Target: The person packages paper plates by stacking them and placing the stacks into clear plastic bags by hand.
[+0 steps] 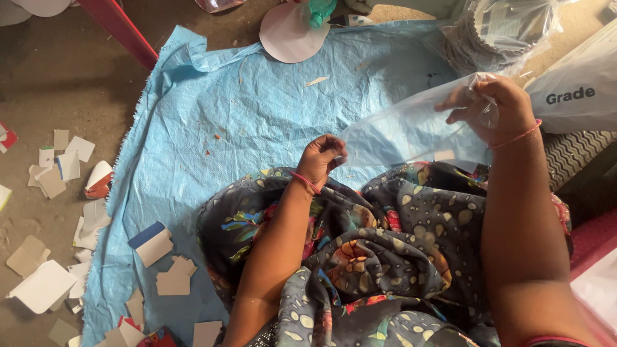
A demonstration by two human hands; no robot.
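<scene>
- Hands in view: two. Left hand (326, 157) is curled, fingertips pinching the near-left edge of a clear plastic bag (411, 132). Right hand (495, 106) grips the bag's upper-right corner, fingers closed over crumpled film.
- Each wrist carries one thin pink band; two in all.
- Clear plastic bag: one, stretched between the two hands, held above the lap and the blue sheet (257, 115). It is see-through and slightly milky, the sheet's blue showing through; a small pale scrap shows near its lower right edge.
- Blue sheet: one, wrinkled, spread on the brown floor (58, 77). Its left edge is ragged and folded over near the top-left corner. The middle of the sheet is mostly bare apart from a few small flecks.
- Round white card disc (289, 35): one, lying on the sheet's far edge.
- Cardboard scraps (64, 167): many, too scattered to count exactly, along the left edge of the sheet and on the floor beside it.
- White bag (578, 90): one, just right of the right hand.
- Second clear bag of stacked discs (495, 32): one, behind the right hand.
- Patterned dark cloth (385, 257) covers the lap.
</scene>
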